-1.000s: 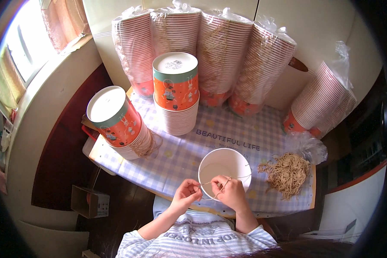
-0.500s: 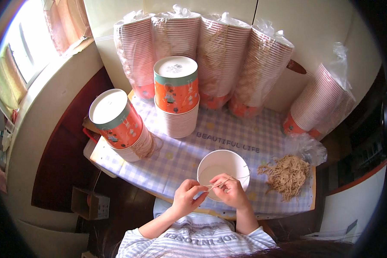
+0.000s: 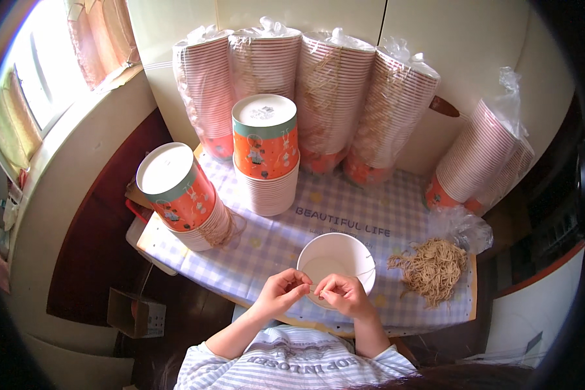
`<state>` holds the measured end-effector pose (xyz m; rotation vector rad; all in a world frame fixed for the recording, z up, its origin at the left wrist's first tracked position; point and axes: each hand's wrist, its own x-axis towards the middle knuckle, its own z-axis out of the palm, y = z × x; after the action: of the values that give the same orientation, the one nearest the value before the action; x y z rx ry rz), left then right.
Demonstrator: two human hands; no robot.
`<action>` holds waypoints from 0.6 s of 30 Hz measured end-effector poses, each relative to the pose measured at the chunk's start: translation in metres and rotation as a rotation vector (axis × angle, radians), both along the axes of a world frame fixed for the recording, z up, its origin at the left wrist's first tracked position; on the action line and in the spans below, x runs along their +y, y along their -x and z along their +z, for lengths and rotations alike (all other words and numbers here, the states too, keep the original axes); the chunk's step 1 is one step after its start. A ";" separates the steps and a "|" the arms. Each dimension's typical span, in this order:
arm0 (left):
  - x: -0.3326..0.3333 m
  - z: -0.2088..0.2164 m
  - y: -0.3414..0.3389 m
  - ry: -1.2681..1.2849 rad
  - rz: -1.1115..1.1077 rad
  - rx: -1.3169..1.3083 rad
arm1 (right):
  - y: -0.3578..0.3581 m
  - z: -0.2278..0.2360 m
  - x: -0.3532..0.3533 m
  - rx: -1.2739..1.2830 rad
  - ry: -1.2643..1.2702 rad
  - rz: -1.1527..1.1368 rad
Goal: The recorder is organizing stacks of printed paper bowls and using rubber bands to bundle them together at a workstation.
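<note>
A white paper bucket (image 3: pixel 357 250) stands open side up near the table's front edge. Over its near rim my left hand (image 3: pixel 281 292) pinches with thumb and forefinger, where a thin cord is barely visible. My right hand (image 3: pixel 346 296) is closed on the cord just beside it, with its fingertips in front of the bucket. A short stretch of cord (image 3: pixel 372 265) shows at the bucket's right rim. To the right lies a tangled heap of tan cords (image 3: pixel 433 268). The fingertips hide how the cord runs between the hands.
Orange and green bucket stacks (image 3: pixel 265 153) stand upside down behind and to the left (image 3: pixel 187 198), the left one with cords hanging. Several tall bagged stacks (image 3: pixel 335 97) line the back. Another bagged stack (image 3: pixel 474 153) leans at the right, near a crumpled plastic bag (image 3: pixel 465 231). A checked cloth (image 3: pixel 240 273) covers the table.
My hands have moved slightly apart, and the cord between them has become harder to see. The right fingers have curled down more. The whole view has shifted a little.
</note>
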<state>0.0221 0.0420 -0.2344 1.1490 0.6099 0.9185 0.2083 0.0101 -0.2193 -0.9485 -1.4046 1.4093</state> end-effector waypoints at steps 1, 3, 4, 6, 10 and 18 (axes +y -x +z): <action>0.001 -0.001 0.001 0.005 -0.014 0.006 | 0.001 0.001 0.000 0.053 0.018 -0.002; 0.002 0.000 0.001 0.009 -0.027 0.003 | 0.002 0.001 0.000 0.105 0.036 -0.001; 0.003 0.000 0.001 0.015 -0.042 0.000 | 0.002 -0.001 0.001 0.122 -0.019 -0.008; 0.002 0.006 0.000 0.002 -0.032 0.025 | 0.004 0.000 0.002 0.138 -0.073 -0.014; 0.002 0.013 0.000 -0.226 0.027 0.326 | 0.009 0.005 0.007 0.027 -0.268 -0.084; 0.002 0.007 0.002 -0.167 0.062 0.265 | 0.019 0.018 0.011 -0.233 -0.373 -0.198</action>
<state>0.0198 0.0440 -0.2278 1.4228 0.7983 0.8888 0.1898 0.0215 -0.2012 -0.9940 -1.6251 0.8711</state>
